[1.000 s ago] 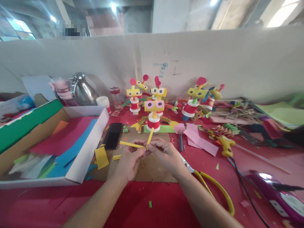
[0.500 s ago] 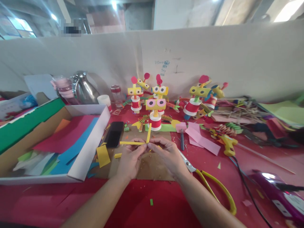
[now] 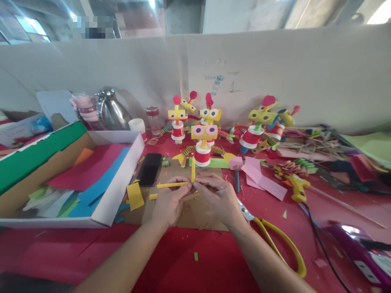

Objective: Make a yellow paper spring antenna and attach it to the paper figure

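Note:
Two narrow yellow paper strips (image 3: 193, 170) meet at a corner between my fingertips, one pointing away from me and the other to the left. My left hand (image 3: 171, 200) pinches them from the left, thumb near the joint. From the right, my right hand (image 3: 215, 195) pinches the same joint, its fingertips touching those of the left. Both hands are over a brown cardboard sheet (image 3: 195, 215). Another yellow strip (image 3: 153, 196) lies beside my left hand. Just behind stands a paper cup figure (image 3: 202, 152) with pink-rimmed eyes.
A box of coloured paper (image 3: 117, 191) and a phone (image 3: 149, 169) are on the left. Yellow-handled scissors (image 3: 282, 240), pink paper (image 3: 269, 184), a yellow glue gun (image 3: 297, 186) and a purple device (image 3: 351, 244) lie right. More cup figures (image 3: 252, 136) stand behind.
The view has shifted slightly, so the scene sits a little further right. The strip pointing away from me is now more upright in view. Both hands keep their pinch.

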The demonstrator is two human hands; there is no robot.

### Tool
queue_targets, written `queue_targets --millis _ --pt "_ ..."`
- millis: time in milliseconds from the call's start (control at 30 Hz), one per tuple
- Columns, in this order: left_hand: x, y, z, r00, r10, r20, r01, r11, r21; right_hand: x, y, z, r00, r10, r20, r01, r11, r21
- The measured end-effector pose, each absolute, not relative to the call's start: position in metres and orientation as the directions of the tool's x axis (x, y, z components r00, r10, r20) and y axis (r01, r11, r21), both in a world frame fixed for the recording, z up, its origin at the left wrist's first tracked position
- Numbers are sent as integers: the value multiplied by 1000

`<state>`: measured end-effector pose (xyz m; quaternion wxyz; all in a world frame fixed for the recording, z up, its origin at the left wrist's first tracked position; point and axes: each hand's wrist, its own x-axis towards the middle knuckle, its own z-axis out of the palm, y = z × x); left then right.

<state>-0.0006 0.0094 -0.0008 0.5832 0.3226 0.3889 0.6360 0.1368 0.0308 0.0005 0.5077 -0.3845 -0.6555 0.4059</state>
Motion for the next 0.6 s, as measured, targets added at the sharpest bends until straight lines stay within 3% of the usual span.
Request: queue_targets --millis 300,600 --pt "-4 10 -3 -40 999 -6 -540 -16 842 137 32 5 -178 949 259 -33 257 -966" --pt "-1 12 0 -72 993 -96 -594 35 803 136 30 6 -166 958 232 -27 231 -973"
